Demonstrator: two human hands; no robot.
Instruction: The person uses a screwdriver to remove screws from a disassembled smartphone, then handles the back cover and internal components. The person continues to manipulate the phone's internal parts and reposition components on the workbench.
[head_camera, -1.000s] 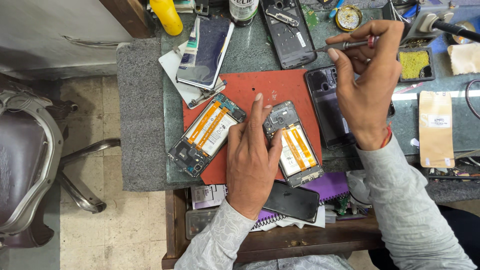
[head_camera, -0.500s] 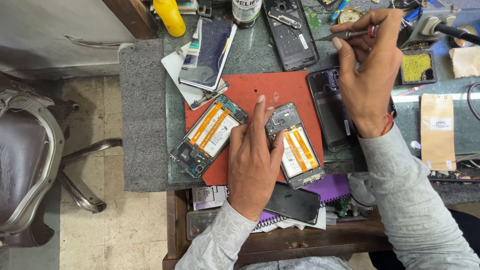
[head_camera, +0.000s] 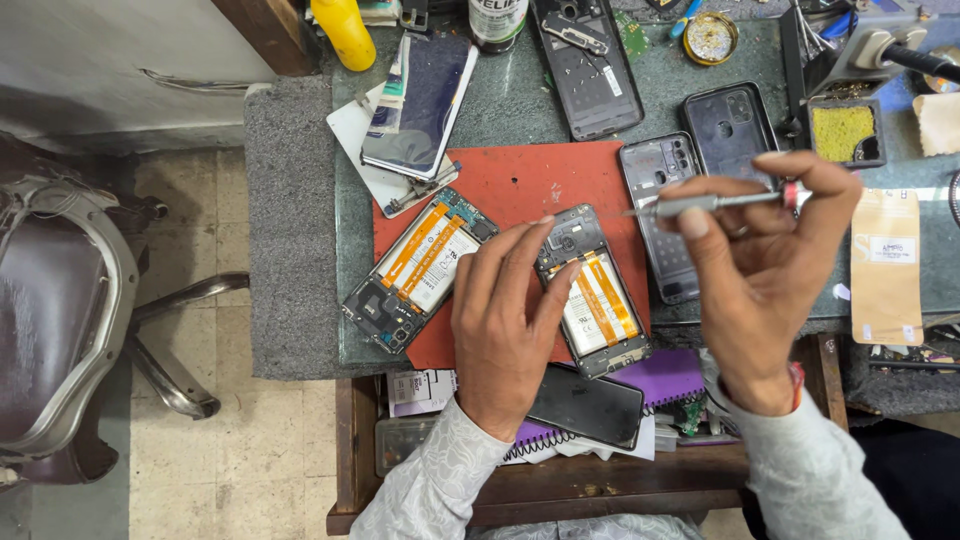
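The lower left edge of the opened phone (head_camera: 592, 296) is covered by the left hand (head_camera: 503, 330). The screwdriver (head_camera: 712, 203) tip is too fine to be made out. The yellow bottle (head_camera: 343, 32) and dark jar (head_camera: 497, 20) are cut off by the top edge, the chair (head_camera: 60, 320) by the left edge.

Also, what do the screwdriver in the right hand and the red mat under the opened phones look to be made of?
Screwdriver: a dull grey shaft, likely metal, with a red ring near its end. Red mat: flat and matte, lying limp on the glossy green worktop, probably rubber or silicone, though the look alone leaves that open.
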